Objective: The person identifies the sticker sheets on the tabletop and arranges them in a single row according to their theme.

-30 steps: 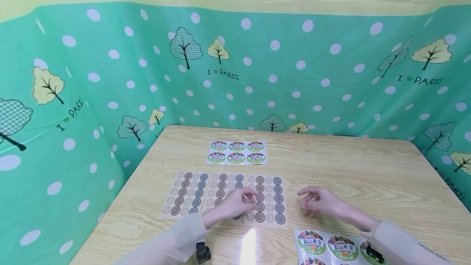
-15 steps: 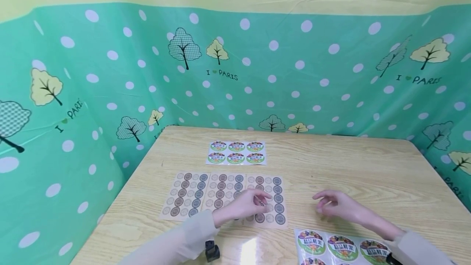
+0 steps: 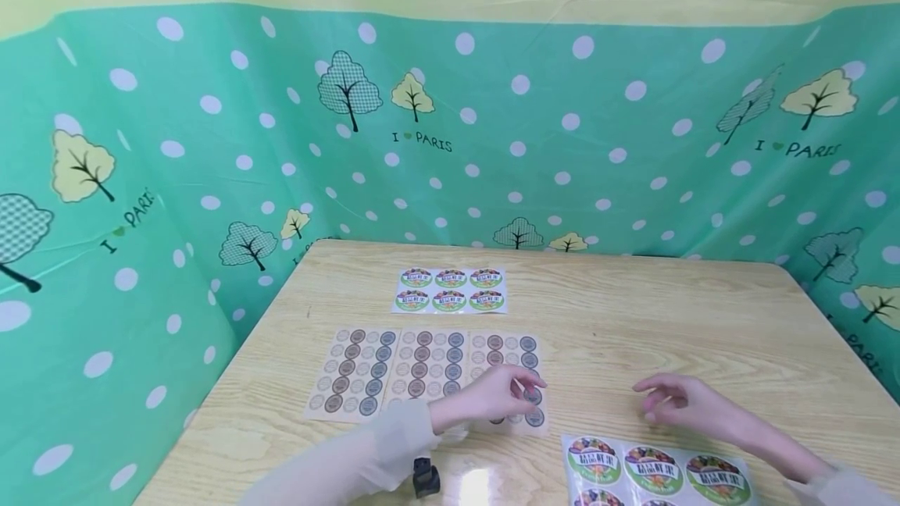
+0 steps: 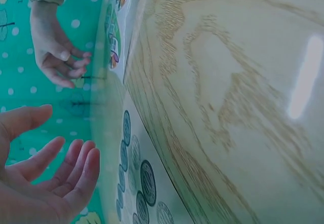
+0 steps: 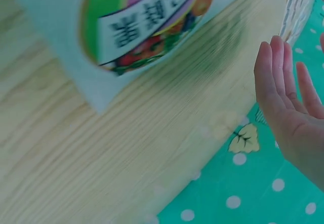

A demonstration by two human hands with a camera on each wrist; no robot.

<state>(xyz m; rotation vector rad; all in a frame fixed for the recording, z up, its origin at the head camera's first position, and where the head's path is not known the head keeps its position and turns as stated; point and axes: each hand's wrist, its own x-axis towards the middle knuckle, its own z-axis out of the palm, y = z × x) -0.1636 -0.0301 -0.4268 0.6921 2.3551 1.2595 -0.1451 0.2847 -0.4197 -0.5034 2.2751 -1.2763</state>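
At the far left of the wooden table (image 3: 633, 318), which is walled in by a green curtain (image 3: 176, 139) printed with white dots and trees, three sheets of small round brown and grey stickers lie side by side, edges touching: a left sheet (image 3: 355, 372), a middle sheet (image 3: 425, 365) and a right sheet (image 3: 516, 358). Beyond them, nearer the curtain, a smaller sheet of six colourful fruit labels (image 3: 450, 290) lies flat and well apart from both hands. The person's left hand (image 3: 495, 395) reaches over the near right part of the right sheet; its fingers are loosely bent with the tips at the small stickers in the sheet's lower right corner, and from the head view I cannot tell whether they touch the paper or hover just over it. In the left wrist view the left hand (image 4: 45, 178) has its fingers straight and slightly spread, gripping nothing, with the dark round stickers (image 4: 147, 183) just beside the fingertips. Further right, the right hand (image 3: 685, 404) is held over bare wood, well apart from the left hand, with its fingers relaxed and a little curled, holding nothing. The right wrist view shows that right hand (image 5: 293, 107) with its fingers straight and together. Near that hand, at the table's front edge, lies a sheet of large fruit labels (image 3: 650, 471), green-rimmed circles, its corner close in the right wrist camera (image 5: 147, 26).
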